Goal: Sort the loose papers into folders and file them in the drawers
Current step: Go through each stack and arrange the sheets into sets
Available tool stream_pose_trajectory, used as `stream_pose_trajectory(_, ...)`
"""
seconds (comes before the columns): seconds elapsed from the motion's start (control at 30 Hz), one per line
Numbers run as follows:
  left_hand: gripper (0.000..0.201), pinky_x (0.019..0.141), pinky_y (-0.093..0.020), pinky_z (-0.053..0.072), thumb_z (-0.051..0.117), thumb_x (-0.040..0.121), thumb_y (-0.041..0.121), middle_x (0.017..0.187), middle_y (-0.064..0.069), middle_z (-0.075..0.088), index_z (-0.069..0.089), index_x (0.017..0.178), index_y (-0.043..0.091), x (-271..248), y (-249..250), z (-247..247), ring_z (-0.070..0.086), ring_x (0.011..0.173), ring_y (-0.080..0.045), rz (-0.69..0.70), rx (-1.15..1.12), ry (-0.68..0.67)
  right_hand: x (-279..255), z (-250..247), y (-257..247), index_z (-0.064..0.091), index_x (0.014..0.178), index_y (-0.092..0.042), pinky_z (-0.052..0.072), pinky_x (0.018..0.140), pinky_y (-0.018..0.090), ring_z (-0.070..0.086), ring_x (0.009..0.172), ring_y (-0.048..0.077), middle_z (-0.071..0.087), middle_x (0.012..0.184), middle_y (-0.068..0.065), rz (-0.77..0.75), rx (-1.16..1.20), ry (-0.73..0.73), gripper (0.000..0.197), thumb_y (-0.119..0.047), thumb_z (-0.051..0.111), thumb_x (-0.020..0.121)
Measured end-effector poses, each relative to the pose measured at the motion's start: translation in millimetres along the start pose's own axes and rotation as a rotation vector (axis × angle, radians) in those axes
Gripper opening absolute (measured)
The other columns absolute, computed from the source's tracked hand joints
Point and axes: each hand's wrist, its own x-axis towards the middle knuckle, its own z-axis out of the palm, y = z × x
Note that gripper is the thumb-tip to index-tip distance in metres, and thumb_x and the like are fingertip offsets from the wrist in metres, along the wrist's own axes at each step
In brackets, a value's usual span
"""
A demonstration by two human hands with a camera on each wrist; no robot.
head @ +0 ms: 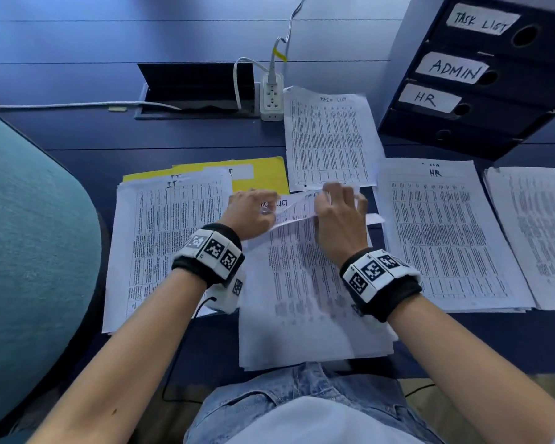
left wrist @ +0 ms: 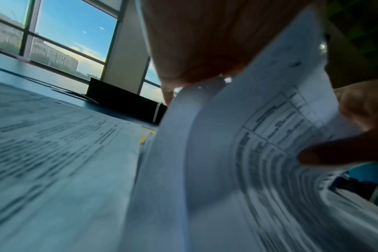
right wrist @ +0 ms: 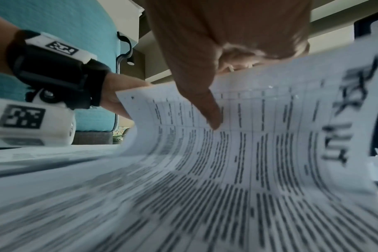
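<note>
Both hands are gripping the top sheet (head: 297, 206) of the middle paper stack (head: 305, 299), just left of the HR pile (head: 442, 232): left hand (head: 253, 213) pinching its left edge, right hand (head: 340, 216) curling its far end upward.

Five lots of printed papers lie on the desk: an IT stack (head: 161, 245), a middle stack (head: 305, 299) under the hands, a task-list sheet (head: 329, 139), an HR stack (head: 442, 235) and one more stack (head: 539, 232) at the right edge. Two yellow folders (head: 260, 174) overlap. One drawer unit (head: 481, 81) shows four drawers, three labelled. One power strip (head: 271, 97). Two hands.
</note>
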Motion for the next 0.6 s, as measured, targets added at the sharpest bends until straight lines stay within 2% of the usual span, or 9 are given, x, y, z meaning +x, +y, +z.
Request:
stream_pose_trajectory(0.07,0.039,0.108,-0.040,0.031,0.036,0.069,0.027,0.114,-0.001,0.064,0.066,0.083,0.008,0,7,-4,0.052,0.111,-0.018,-0.045,-0.125,-0.084,3,3,1,0.039,0.122,-0.016,0.023,0.103,0.053,0.030,0.125,0.024,0.035,0.135,0.006,-0.035,0.034,0.101,0.066,0.003,0.065,0.065)
stream_pose_trajectory(0.1,0.043,0.105,-0.037,0.033,0.035,0.068,0.030,0.118,-0.003,0.062,0.067,0.087,0.009,0,9,-6,0.051,0.110,-0.017,-0.086,-0.224,-0.125,3,3,1,0.037,0.121,-0.019,0.021,0.103,0.056,0.031,0.126,0.024,0.038,0.134,0.006,-0.059,0.041,0.105,0.069,0.004,0.066,0.063)
stream_pose_trajectory(0.13,0.047,0.100,-0.032,0.034,0.035,0.069,0.034,0.121,-0.004,0.061,0.068,0.092,0.009,2,11,-7,0.051,0.109,-0.016,-0.134,-0.342,-0.153,1,1,-1,0.042,0.120,-0.020,0.016,0.105,0.059,0.033,0.129,0.025,0.043,0.134,0.006,-0.072,0.033,0.077,0.064,0.003,0.066,0.066)
stream_pose_trajectory(0.2,0.044,0.095,-0.027,0.030,0.035,0.078,0.037,0.129,-0.006,0.056,0.066,0.089,0.008,7,10,-9,0.048,0.115,-0.015,-0.172,-0.428,-0.171,-6,-2,-6,0.058,0.114,-0.017,0.001,0.108,0.058,0.028,0.136,0.024,0.045,0.138,0.006,-0.077,-0.012,-0.009,0.040,-0.003,0.061,0.077)
stream_pose_trajectory(0.27,0.037,0.104,-0.031,0.030,0.034,0.095,0.026,0.137,-0.009,0.049,0.063,0.105,0.005,16,3,-7,0.044,0.124,-0.019,-0.169,-0.217,-0.149,-14,-3,-8,0.061,0.115,-0.018,-0.008,0.109,0.055,0.018,0.140,0.023,0.037,0.144,0.005,-0.100,-0.069,-0.084,0.036,-0.007,0.057,0.081)
stream_pose_trajectory(0.3,0.034,0.108,-0.036,0.030,0.034,0.098,0.020,0.139,-0.010,0.046,0.057,0.119,0.006,20,-2,-3,0.041,0.128,-0.022,-0.190,-0.097,-0.131,-18,-3,-10,0.059,0.118,-0.020,-0.008,0.109,0.054,0.016,0.141,0.022,0.033,0.146,0.005,-0.116,-0.089,-0.132,0.038,-0.007,0.055,0.082)
stream_pose_trajectory(0.37,0.037,0.108,-0.045,0.031,0.039,0.097,0.020,0.138,-0.009,0.043,0.048,0.131,0.011,23,-9,3,0.037,0.129,-0.025,-0.273,0.010,-0.122,-22,0,-15,0.056,0.121,-0.021,-0.003,0.110,0.050,0.022,0.138,0.020,0.036,0.144,0.004,-0.159,-0.088,-0.218,0.039,-0.008,0.052,0.084)
stream_pose_trajectory(0.47,0.038,0.104,-0.046,0.036,0.044,0.093,0.020,0.133,-0.007,0.044,0.048,0.130,0.016,20,-13,13,0.041,0.123,-0.023,-0.245,0.119,-0.104,-27,6,-19,0.052,0.121,-0.019,0.008,0.111,0.044,0.045,0.122,0.018,0.051,0.128,0.000,-0.182,-0.036,-0.296,0.036,-0.007,0.046,0.088)
stream_pose_trajectory(0.6,0.034,0.102,-0.043,0.036,0.048,0.091,0.018,0.127,-0.003,0.049,0.049,0.125,0.019,16,-13,17,0.045,0.119,-0.022,-0.160,0.216,-0.050,-29,12,-17,0.043,0.124,-0.018,0.009,0.114,0.041,0.054,0.111,0.018,0.059,0.117,-0.001,-0.154,0.010,-0.280,0.040,-0.007,0.050,0.087)
